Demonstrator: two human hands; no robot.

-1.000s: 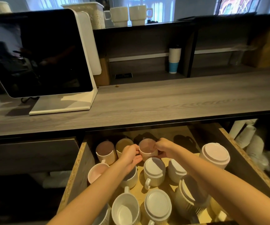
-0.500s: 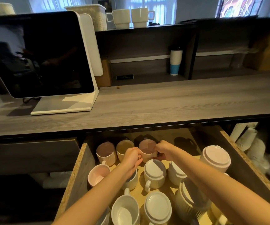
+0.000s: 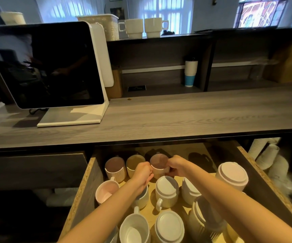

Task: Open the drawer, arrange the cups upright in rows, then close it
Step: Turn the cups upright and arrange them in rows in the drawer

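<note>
The wooden drawer [image 3: 82, 195] stands pulled out below the counter, full of ribbed ceramic cups. Three cups stand upright in the back row: a left one [image 3: 115, 170], a middle one [image 3: 134, 163] and a right one [image 3: 159, 165]. Both hands hold the right one: my left hand [image 3: 142, 173] pinches its left rim, my right hand [image 3: 177, 165] grips its right side. Nearer to me, a pink cup [image 3: 106, 191] and a white cup [image 3: 134, 228] stand upright. Several others lie upside down, such as a grey cup [image 3: 167, 191] and a large cup [image 3: 232, 174].
A screen on a white stand [image 3: 50, 71] sits on the grey counter [image 3: 176, 116] above the drawer. Two white mugs [image 3: 145, 28] stand on the top shelf, a stack of paper cups [image 3: 190, 72] below it. More paper cup stacks [image 3: 268, 155] lie right of the drawer.
Both hands stay on the back-right cup and have barely shifted. The camera has tilted slightly upward, so the drawer sits lower in view.
</note>
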